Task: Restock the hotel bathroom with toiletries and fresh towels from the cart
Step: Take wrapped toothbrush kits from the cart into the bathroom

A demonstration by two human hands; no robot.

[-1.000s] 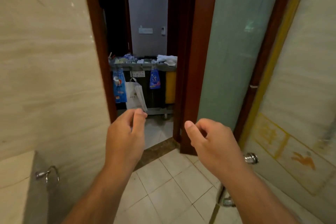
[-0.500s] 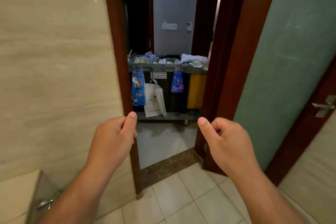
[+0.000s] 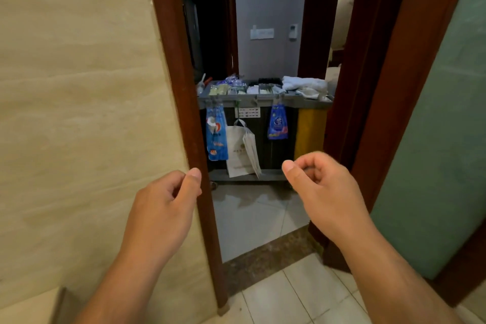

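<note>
Through the doorway stands the grey housekeeping cart [image 3: 265, 103], a short way ahead in the hallway. Its top tray holds several small toiletry packets [image 3: 236, 87] on the left and folded white towels [image 3: 303, 83] on the right. My left hand [image 3: 165, 205] hovers in front of the left door frame, fingers loosely curled, holding nothing. My right hand [image 3: 322, 192] hangs at the same height before the cart's lower right corner, also loosely curled and holding nothing. Both hands are well short of the cart.
Two blue packets [image 3: 217, 137] [image 3: 277, 122], a white paper bag [image 3: 240, 151] and a yellow sack [image 3: 310, 131] hang on the cart's front. Dark wooden door frame [image 3: 181, 102] at left, frosted glass door [image 3: 434, 152] open at right. A brown stone threshold [image 3: 268, 252] crosses the tiled floor.
The view has swung left and moved closer to the doorway, so the cart looks larger and more centred. Both hands stay raised, loosely curled and holding nothing.
</note>
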